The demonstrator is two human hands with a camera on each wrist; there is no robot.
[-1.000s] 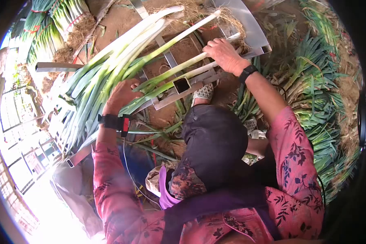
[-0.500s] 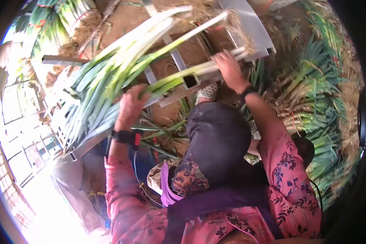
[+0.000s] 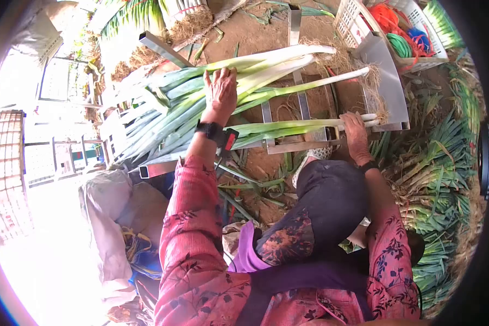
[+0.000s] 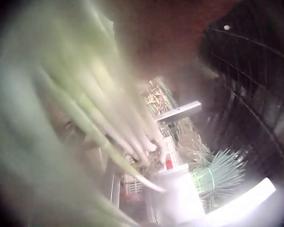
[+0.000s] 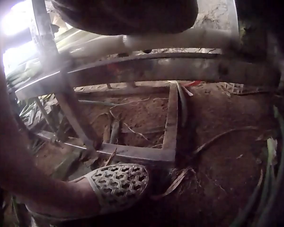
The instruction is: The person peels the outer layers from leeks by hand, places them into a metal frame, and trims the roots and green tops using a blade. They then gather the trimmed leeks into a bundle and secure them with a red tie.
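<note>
Resting the left hand (image 3: 221,93), palm down with fingers spread, across the green leaves of the leeks (image 3: 280,58), with white stalks and roots reaching out past that hand toward the right. Laying the right hand (image 3: 354,133) over the front leek (image 3: 304,124), near its root end; cannot tell from the head view or the dim right wrist view whether gripping or merely touching. Bearing the leeks on a metal frame (image 3: 304,146), between and beyond both hands. Can see, just beyond the right hand, a metal plate (image 3: 390,95), then a white crate (image 3: 350,24) of orange, green and blue twine (image 3: 399,45). Can also see leek bundles (image 3: 187,13) beyond the left hand, a leek heap (image 3: 437,163) right of the right hand, and a patterned shoe (image 5: 118,184) below it.
</note>
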